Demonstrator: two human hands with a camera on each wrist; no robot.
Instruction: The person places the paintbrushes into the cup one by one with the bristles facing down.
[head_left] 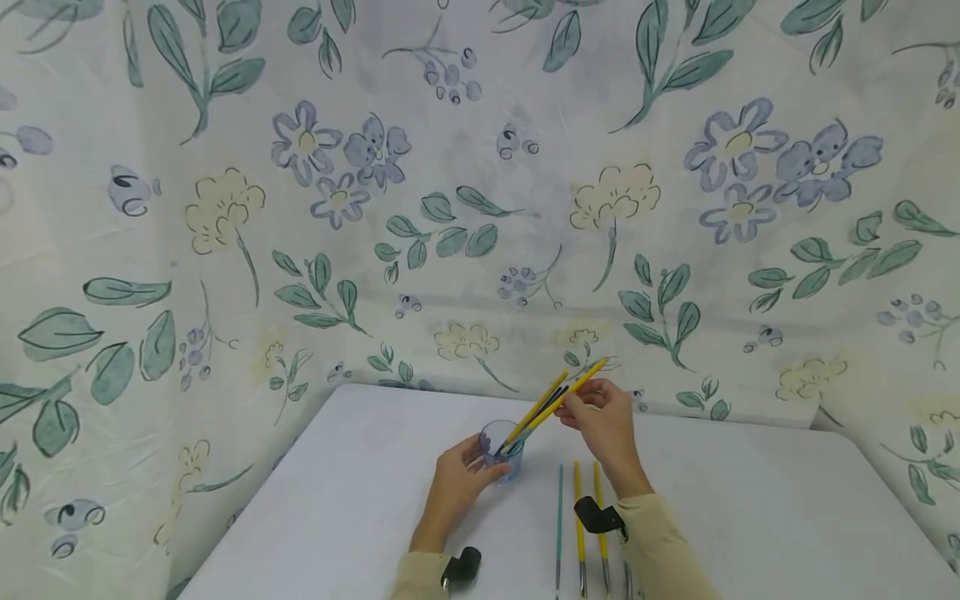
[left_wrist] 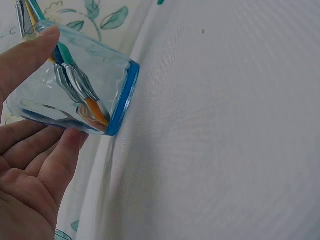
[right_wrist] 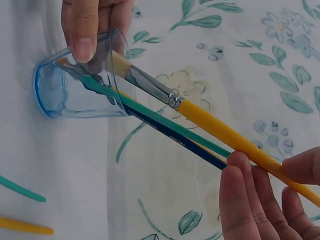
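Observation:
My left hand grips a clear bluish cup, thumb on the near side and fingers round the far side. Seen in the left wrist view, the cup has a thick blue base. My right hand pinches a yellow-handled paintbrush between thumb and fingers. Its pale flat bristles are at the cup's mouth, and its handle slants up to the right. A teal brush and a dark blue one lean in the cup below it, with their handles reaching my right fingers. Another yellow handle also leans out.
On the white table, a teal brush and two yellow brushes lie side by side, tips toward me. Another brush end shows beside my right sleeve. A floral cloth hangs behind the table.

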